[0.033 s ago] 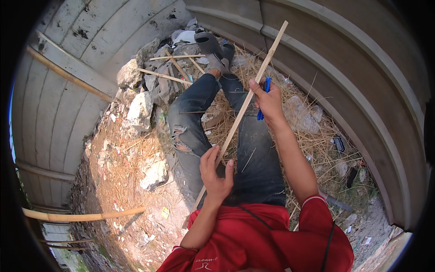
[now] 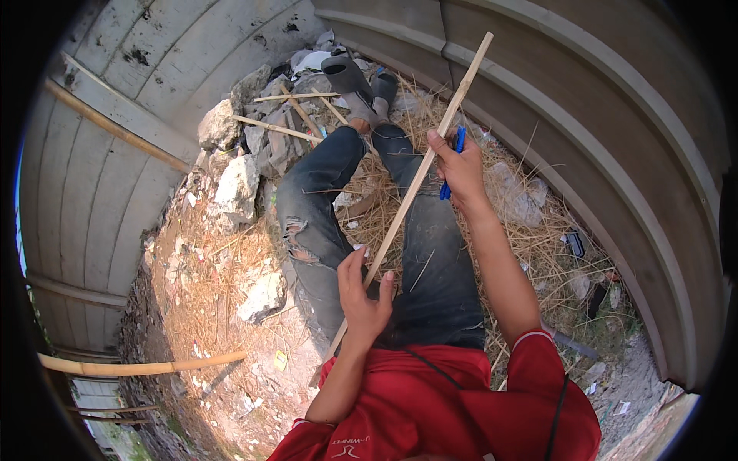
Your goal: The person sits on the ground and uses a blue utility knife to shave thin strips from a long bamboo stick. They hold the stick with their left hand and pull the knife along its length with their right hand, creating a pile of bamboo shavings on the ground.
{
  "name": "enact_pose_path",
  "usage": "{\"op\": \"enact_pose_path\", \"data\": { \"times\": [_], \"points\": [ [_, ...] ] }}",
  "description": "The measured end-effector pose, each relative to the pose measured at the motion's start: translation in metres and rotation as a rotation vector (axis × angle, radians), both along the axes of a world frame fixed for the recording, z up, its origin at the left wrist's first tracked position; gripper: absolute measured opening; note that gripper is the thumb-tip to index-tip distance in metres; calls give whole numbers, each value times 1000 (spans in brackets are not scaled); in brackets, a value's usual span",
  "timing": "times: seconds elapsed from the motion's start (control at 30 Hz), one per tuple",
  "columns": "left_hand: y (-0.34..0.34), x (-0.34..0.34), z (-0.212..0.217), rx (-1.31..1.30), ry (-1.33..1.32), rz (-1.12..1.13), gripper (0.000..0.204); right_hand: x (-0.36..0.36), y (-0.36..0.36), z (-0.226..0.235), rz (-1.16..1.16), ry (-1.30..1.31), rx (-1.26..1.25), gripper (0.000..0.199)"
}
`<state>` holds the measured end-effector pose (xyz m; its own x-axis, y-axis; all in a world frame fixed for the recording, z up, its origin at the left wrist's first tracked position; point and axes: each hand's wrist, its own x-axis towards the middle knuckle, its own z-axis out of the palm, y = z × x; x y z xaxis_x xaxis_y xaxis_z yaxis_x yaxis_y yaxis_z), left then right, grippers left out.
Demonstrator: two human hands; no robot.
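A long pale strip of wood or split bamboo (image 2: 411, 192) slants across my lap, its far end up by the metal wall. My right hand (image 2: 463, 170) grips the strip at its upper half, thumb pressed along it. A slim blue tool (image 2: 460, 140), perhaps a cutter knife, is also in that hand; its working end cannot be made out. Lower down, my left hand (image 2: 364, 303) has its fingers stretched and thumb apart, with the strip passing between them. Whether its palm touches the strip is hidden. Beneath are my legs in torn dark jeans (image 2: 315, 200).
Several thin sticks (image 2: 277, 129) lie by my feet among rocks (image 2: 237, 188). Dry straw (image 2: 530, 246) covers the ground at right, beside a curved corrugated metal wall (image 2: 615, 146). Bamboo poles (image 2: 146, 363) jut in from the left, near a pale panel wall (image 2: 84, 192).
The strip's far end and my right hand have shifted slightly right. My left hand and bent left leg have moved a little left. Both hands keep much the same pose.
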<state>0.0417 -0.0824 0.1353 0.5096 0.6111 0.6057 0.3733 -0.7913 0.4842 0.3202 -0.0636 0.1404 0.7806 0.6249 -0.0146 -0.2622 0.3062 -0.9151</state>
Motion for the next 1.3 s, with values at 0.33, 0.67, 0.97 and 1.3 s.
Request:
{"op": "enact_pose_path", "data": {
  "times": [0.33, 0.67, 0.97, 1.3],
  "points": [
    [15, -39, -15, -1012, 70, -222, 27, -34, 5, 16, -70, -393, -61, 36],
    [79, -37, 6, -1229, -362, -424, 52, -114, -1, 37, 369, -991, -307, 36],
    [100, -57, 50, -1580, -519, -612, 52, -119, 19, 104, 727, -1408, -420, 37],
    [117, -50, 55, -1882, -513, -762, 51, 58, 140, 221, 131, -1561, -581, 50]
  ]
}}
